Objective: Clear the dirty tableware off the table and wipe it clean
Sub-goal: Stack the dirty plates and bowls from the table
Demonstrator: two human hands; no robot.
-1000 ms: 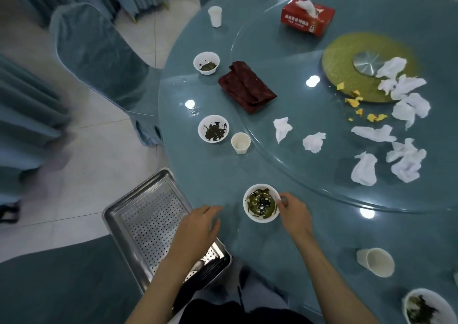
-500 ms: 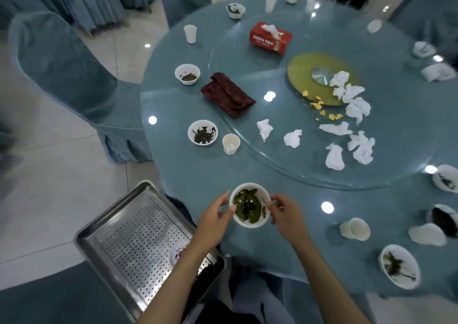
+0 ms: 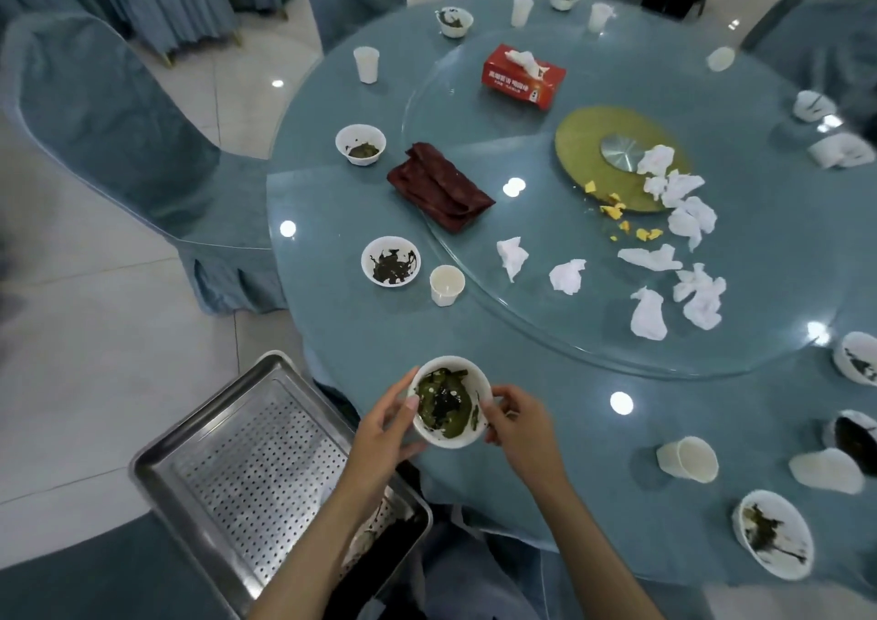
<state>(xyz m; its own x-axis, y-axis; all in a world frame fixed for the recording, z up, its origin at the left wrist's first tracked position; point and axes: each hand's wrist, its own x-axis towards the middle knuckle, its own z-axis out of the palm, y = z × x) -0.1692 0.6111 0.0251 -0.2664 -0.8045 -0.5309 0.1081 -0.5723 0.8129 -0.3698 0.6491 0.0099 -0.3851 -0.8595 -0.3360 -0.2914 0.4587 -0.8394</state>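
Note:
A white bowl [image 3: 456,434] with dark green leftovers is held near the front edge of the round blue table [image 3: 332,201]. My left hand [image 3: 384,434] grips its left rim and my right hand [image 3: 519,432] grips its right rim. Below my left arm a perforated steel tray [image 3: 247,467] sits on a chair. Other dirty bowls stand on the table: one [image 3: 390,261] beside a paper cup [image 3: 446,285], one [image 3: 360,143] farther back, one [image 3: 772,533] at the front right. A dark red cloth [image 3: 439,186] lies folded on the glass turntable [image 3: 569,334].
Crumpled white tissues [image 3: 683,258] and yellow scraps lie on the turntable next to a red tissue box [image 3: 523,76]. A tipped paper cup [image 3: 688,459] lies at the front right. More cups and bowls ring the far edge. Covered chairs [image 3: 118,135] stand to the left.
My left hand came off the tray and joined my right hand on the bowl, which rose off the table toward me. The view pulled back and shows more of the table.

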